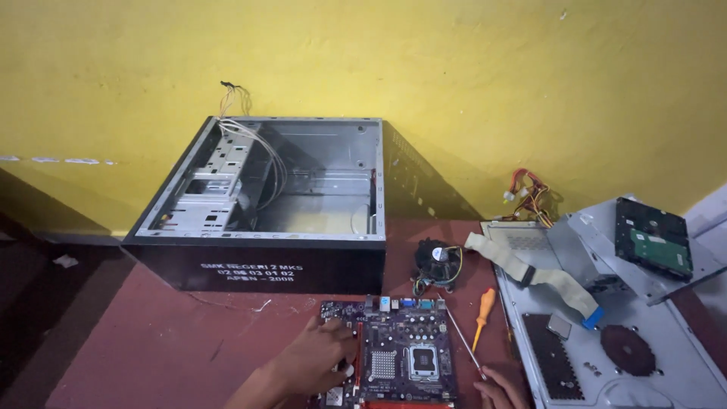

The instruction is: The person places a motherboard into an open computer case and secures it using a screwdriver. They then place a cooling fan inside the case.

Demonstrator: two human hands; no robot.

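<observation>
A dark purple motherboard (401, 352) lies flat on the reddish floor at the bottom centre. My left hand (318, 356) rests on its left edge, fingers curled onto the board near the slots. My right hand (500, 390) is at the bottom edge, right of the board, fingers closed around the lower end of a thin metal screwdriver shaft (462, 341) that slants up toward the board's top right corner. An orange-handled screwdriver (482, 312) lies loose just right of that shaft.
An open, empty black computer case (265, 261) lies behind the board against a yellow wall. A cooling fan (437, 261) sits beside it. At right lie a grey case panel (644, 379), a flat ribbon cable (530, 273), a hard drive (653, 236) and a coloured wire bundle (528, 195).
</observation>
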